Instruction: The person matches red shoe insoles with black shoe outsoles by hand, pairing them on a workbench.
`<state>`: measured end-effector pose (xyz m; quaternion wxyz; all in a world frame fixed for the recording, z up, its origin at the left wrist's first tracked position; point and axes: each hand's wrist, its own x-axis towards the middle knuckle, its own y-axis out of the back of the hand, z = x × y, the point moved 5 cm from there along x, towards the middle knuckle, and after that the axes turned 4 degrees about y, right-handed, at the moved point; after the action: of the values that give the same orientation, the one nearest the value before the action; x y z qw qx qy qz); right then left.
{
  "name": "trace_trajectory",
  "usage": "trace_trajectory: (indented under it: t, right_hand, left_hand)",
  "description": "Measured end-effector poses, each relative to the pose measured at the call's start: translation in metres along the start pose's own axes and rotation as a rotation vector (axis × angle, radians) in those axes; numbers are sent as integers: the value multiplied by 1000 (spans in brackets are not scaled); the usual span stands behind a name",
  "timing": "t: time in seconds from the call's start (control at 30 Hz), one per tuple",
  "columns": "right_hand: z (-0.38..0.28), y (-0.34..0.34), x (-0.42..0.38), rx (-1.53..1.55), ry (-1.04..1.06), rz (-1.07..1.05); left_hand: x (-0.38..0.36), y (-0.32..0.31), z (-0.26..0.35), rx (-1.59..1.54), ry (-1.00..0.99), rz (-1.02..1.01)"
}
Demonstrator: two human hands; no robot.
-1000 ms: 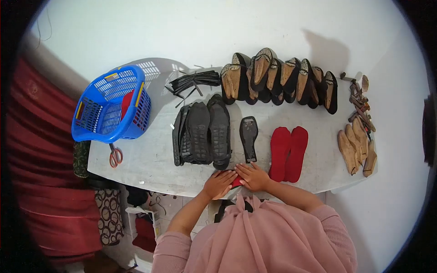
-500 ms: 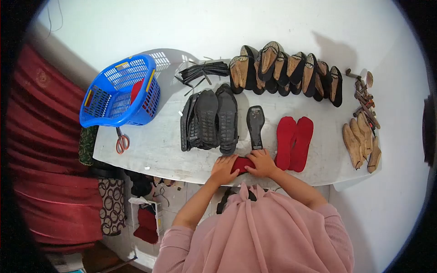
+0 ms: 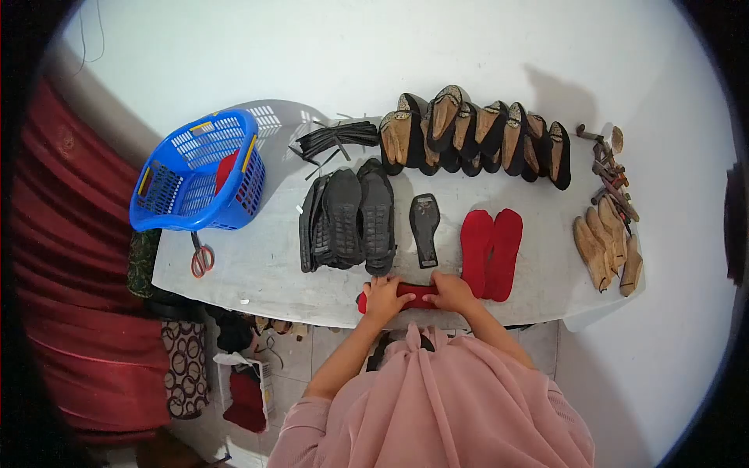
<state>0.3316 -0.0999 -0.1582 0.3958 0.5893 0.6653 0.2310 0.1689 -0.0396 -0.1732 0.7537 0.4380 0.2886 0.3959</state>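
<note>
Because the red insole (image 3: 419, 300) is lying crosswise at the near edge of the desk (image 3: 546, 265), uneven pressing could, in my judgement, be sending it crooked or over that edge. It is looking soft and deep red, a dark strip showing along its far side. The left hand (image 3: 382, 299) is gripping near one end, the right hand (image 3: 453, 293) the other. Beyond them, a black sole (image 3: 425, 228) is lying flat.

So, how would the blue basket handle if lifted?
The blue basket would probably feel light for its size: its walls are slotted and just some red material shows inside. It likely holds its shape, given the broad rim. If tilted, the red material might slide.
</note>
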Motion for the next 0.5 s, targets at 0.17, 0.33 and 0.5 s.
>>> trace_trajectory:
  t: [0.17,0.33,0.5]
  right_hand:
    - [5,-10,-9,-3,273,50]
    - [-2,-13,-19,-49,376,58]
    - [-12,-11,-19,-192,388,235]
  left_hand:
    - [-17,14,13,-36,-120,101]
    - [-24,24,12,-65,-130,-5]
    - [-25,45,25,3,-331,303]
